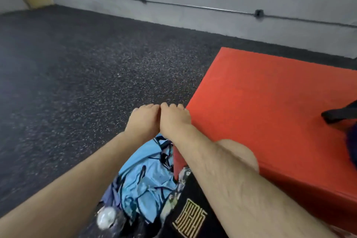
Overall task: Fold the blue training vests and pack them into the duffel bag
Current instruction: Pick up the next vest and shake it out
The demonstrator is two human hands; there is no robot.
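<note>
Head view puts the blue vest (146, 177) low in the middle. It hangs crumpled under our forearms, and its upper edge rises to just below the wrists. Our left hand (144, 120) and right hand (174, 120) meet knuckle to knuckle above it, touching, with the fingers curled down and away from the camera. The backs of the hands hide the fingertips, so we cannot tell what they grip. The cloth running up toward the wrists makes us think each hand has part of the vest's top edge.

We judge this to be an early fold, with two corners held as one. To do it well, we should check that the corners match and let the cloth hang free so the creases drop out. The dark trim that loops across the fabric also needs to be kept from tangling. The red padded block (270, 114) just to our right looks like a good flat place to lay the vest and smooth it.

A dark shape (340, 115) rests on the block at the right edge; it may be the duffel bag, but we cannot tell. Speckled black flooring (77, 73) spreads out to the left.
</note>
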